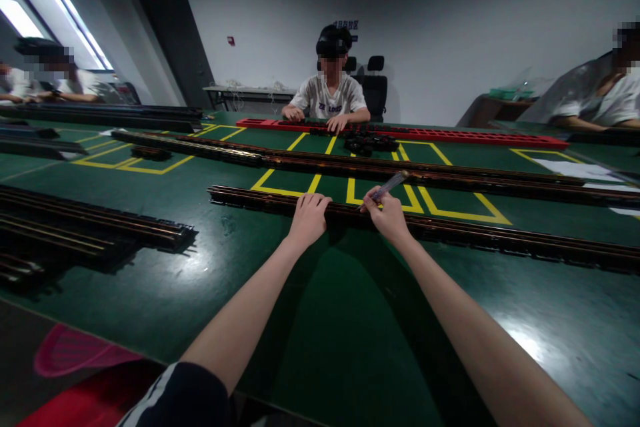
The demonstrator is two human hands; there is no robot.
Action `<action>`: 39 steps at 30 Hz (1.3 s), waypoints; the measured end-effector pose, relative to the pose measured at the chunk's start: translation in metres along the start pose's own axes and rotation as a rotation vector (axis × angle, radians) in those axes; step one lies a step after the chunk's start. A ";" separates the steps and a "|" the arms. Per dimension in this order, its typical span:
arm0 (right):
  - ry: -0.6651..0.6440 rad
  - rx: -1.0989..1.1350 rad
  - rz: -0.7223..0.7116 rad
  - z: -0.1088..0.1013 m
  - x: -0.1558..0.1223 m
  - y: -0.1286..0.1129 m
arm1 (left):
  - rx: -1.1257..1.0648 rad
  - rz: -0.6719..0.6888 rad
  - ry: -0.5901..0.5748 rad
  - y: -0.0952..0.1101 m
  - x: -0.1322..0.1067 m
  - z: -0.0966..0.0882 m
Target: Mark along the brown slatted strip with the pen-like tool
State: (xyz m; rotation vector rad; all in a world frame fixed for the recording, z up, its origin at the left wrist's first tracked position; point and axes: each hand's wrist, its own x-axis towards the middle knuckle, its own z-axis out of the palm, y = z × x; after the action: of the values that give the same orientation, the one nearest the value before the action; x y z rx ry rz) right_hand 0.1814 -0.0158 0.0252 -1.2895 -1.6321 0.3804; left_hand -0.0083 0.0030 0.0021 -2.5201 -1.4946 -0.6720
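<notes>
A long, dark rail (480,236) with copper-coloured lines lies across the green table in front of me. My left hand (310,217) rests on it near its left part, with the fingers curled over its far edge. To the right, my right hand (387,215) pinches a slim pen-like tool with a clear barrel (395,182). The tool slants, with its back end up to the right and its lower end at the rail. Whether its tip touches the rail I cannot tell.
Beyond lie more dark rails (310,163) and a red slotted rack (450,136), where a person (330,93) sits with both hands at it. Several rails (90,220) lie at the left. Yellow tape (465,219) marks the green table (240,307). White papers (575,170) lie right.
</notes>
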 end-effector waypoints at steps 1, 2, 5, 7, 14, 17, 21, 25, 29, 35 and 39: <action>-0.009 -0.003 -0.001 0.000 0.000 0.000 | -0.002 0.001 0.003 0.000 0.000 0.000; -0.016 -0.006 -0.003 0.000 0.000 0.000 | -0.003 0.002 0.007 0.000 0.000 0.000; -0.024 -0.014 -0.017 -0.001 0.000 0.001 | -0.015 0.020 0.022 0.002 -0.001 -0.001; -0.027 -0.012 -0.024 -0.001 0.000 0.001 | -0.029 0.046 0.024 0.003 -0.001 -0.001; -0.023 -0.006 -0.022 -0.002 0.001 0.002 | -0.071 0.129 -0.021 0.005 0.001 0.000; 0.001 -0.007 -0.015 -0.004 0.001 0.003 | -0.060 0.124 -0.015 0.005 0.002 0.000; 0.007 0.015 0.003 -0.008 0.001 0.004 | -0.031 0.103 -0.030 0.009 0.003 -0.002; 0.016 0.022 0.011 -0.012 -0.001 0.004 | 0.009 0.060 -0.020 0.016 0.004 -0.002; 0.000 0.033 0.007 -0.014 -0.002 0.004 | 0.061 0.033 -0.007 0.024 0.008 0.000; -0.025 0.030 0.009 -0.012 -0.003 0.007 | 0.082 -0.050 0.032 0.034 0.012 0.006; -0.044 0.044 0.038 -0.012 -0.002 0.008 | 0.065 -0.112 0.055 0.039 0.012 0.008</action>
State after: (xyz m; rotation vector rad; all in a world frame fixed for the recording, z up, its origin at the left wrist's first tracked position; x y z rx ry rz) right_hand 0.1961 -0.0184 0.0234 -1.2880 -1.6292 0.4688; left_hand 0.0330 -0.0038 0.0043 -2.3662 -1.6205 -0.6908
